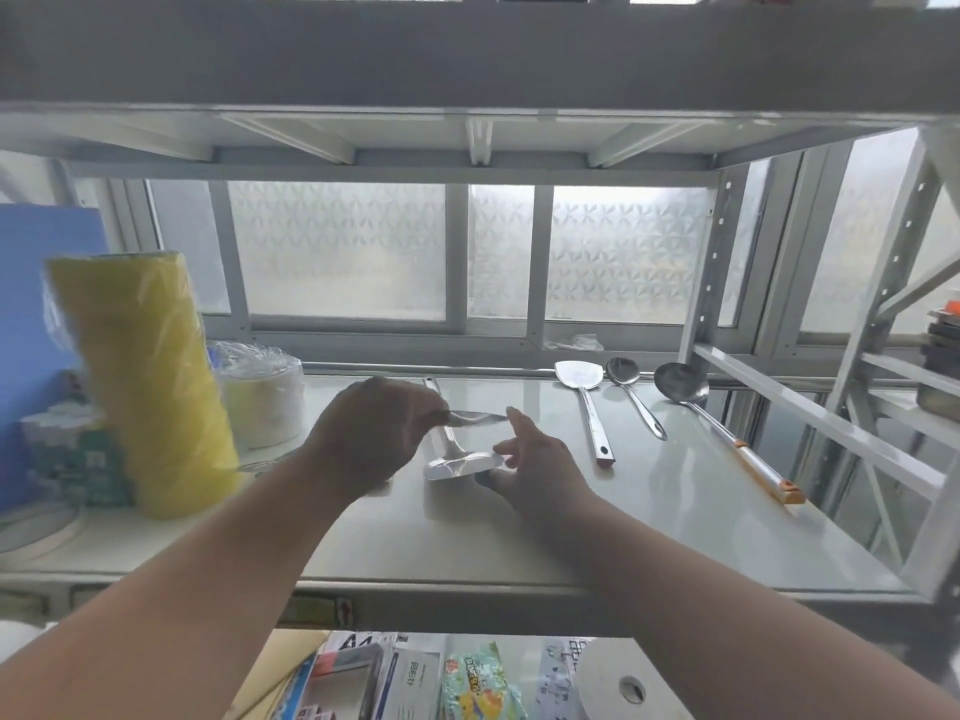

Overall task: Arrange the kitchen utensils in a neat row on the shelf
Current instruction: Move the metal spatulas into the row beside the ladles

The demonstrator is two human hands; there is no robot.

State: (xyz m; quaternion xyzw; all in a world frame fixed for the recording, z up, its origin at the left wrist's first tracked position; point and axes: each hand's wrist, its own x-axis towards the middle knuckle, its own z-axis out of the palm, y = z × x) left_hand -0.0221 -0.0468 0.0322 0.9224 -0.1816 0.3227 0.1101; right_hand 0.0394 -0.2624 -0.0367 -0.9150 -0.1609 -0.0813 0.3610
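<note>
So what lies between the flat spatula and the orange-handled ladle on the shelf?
One steel spoon lies between the flat spatula and the orange-handled ladle, seen in the head view.

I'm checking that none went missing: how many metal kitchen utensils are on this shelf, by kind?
Flat steel spatulas: 2
Steel serving spoon: 1
Steel ladle with orange-and-white handle: 1
Thin steel utensil pinched in the left hand, kind unclear: 1
Total: 5
</note>
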